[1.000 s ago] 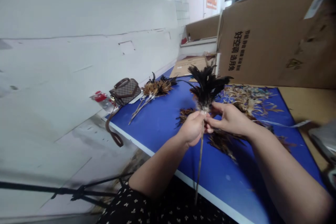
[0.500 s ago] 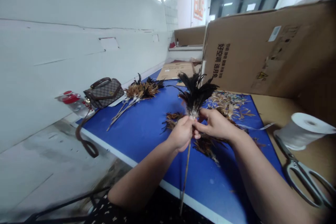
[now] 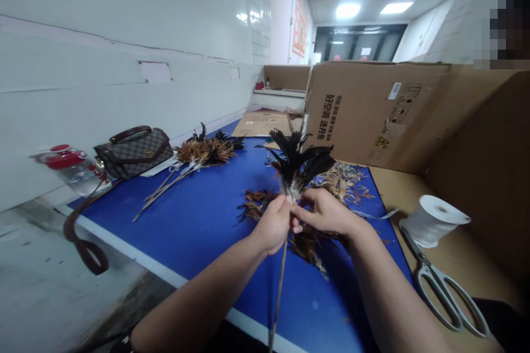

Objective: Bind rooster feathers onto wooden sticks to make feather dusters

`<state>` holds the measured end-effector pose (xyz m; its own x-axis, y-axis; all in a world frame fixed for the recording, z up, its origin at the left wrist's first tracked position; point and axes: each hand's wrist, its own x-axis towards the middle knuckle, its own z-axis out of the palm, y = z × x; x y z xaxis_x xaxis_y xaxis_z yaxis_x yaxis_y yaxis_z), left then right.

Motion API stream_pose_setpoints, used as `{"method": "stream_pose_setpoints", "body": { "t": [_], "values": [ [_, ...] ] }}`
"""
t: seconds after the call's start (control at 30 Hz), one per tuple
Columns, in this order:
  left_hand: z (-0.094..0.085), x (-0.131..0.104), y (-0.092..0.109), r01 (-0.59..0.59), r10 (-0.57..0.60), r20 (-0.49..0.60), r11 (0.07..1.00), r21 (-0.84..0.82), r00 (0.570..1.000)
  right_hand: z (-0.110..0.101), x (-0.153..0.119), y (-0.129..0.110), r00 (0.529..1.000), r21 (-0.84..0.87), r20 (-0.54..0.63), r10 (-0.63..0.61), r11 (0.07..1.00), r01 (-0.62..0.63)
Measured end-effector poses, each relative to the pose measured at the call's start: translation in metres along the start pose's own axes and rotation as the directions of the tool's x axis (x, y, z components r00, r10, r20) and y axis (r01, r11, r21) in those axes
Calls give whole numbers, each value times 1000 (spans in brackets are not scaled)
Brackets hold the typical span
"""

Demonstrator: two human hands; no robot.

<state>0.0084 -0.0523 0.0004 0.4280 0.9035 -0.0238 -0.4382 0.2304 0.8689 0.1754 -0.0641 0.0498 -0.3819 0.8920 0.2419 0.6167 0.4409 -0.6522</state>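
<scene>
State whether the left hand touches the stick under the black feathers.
Touching. The head view shows the left hand closed around the stick just below the black feathers, its lower length emerging beneath the fist.

Bright ceiling panels (image 3: 348, 10) ahead leave glare on the glossy wall (image 3: 124, 27) and soft shadow on the blue tabletop (image 3: 199, 218). Wide-angle distortion stretches the edges, the upper-right corner is pixelated, and the black feathers (image 3: 296, 165) seem slightly blurred.
</scene>
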Motion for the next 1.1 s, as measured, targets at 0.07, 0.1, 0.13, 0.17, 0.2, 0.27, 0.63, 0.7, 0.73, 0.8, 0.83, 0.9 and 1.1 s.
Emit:
{"method": "stream_pose_setpoints", "body": {
  "t": [0.07,0.1,0.13,0.17,0.2,0.27,0.63,0.7,0.73,0.8,0.83,0.9,1.1],
  "values": [
    [2,-1,0,7,-7,4,1000,-4,1000,-3,-1,0,999,111,26,-19,994,16],
    [4,-2,0,18,-18,8,1000,-7,1000,-5,-1,2,1000,139,20,-19,990,16],
    [5,-3,0,36,-36,16,999,-9,999,-6,-1,5,1000,145,-1,-9,989,9],
    [7,-4,0,56,-56,23,998,-10,998,-6,-1,9,1000,139,-25,7,990,-3],
    [8,-5,-1,73,-73,33,997,-3,997,-6,0,13,998,123,-54,28,992,-22],
    [11,-5,-2,98,-98,44,995,9,994,-4,3,24,995,124,-72,66,991,-57],
    [9,-7,-3,137,-119,148,984,-117,982,13,10,34,990,417,-106,96,908,-43],
    [7,-8,-3,144,-118,180,979,-142,977,14,9,35,992,448,-62,109,891,-70],
    [5,-8,-3,148,-119,192,978,-145,974,14,9,36,993,462,-42,113,883,-81],
    [2,-8,-4,163,-134,206,977,-134,969,14,9,39,995,473,-7,103,877,-88],
    [1,-8,-4,173,-145,207,977,-122,967,15,9,40,996,471,0,93,878,-82],
    [-1,-8,-4,193,-169,209,976,-98,963,15,10,42,998,456,4,68,888,-63],
    [0,-10,0,243,-225,179,966,-87,958,18,14,40,998,379,-63,29,925,-3]
  ]
}}
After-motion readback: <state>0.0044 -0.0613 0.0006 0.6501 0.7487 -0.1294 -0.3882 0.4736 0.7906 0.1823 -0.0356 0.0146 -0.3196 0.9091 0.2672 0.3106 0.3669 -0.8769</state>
